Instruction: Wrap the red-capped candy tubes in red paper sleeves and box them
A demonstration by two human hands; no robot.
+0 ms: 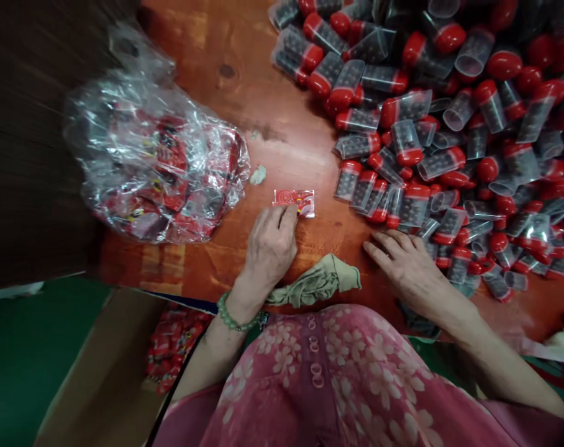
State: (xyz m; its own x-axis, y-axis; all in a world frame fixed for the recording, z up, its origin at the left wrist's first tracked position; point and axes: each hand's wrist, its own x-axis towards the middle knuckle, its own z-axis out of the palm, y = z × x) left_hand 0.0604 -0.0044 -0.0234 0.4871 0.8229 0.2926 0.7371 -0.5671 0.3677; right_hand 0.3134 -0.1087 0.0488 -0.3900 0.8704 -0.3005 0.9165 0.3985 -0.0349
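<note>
My left hand (272, 242), with a green bead bracelet (238, 316) at the wrist, has its fingers curled together on the lower edge of a small flat red printed packet (306, 200). The packet lies on the wooden table, and the fingertips cover part of it. To the right, my right hand (403, 261) rests palm down with its fingers stretched out and slightly apart. Its fingertips are at the near edge of a heap of clear plastic tubes with red caps (412, 205). Nothing shows in that hand. A crumpled pale green cloth (323, 279) lies between my hands.
A clear plastic bag (170, 161) full of red printed packets sits on the left of the table (226, 71). Below the table's edge, a cardboard box (100, 360) holds more red packets (174, 341). A whitish scrap (258, 174) lies near the bag.
</note>
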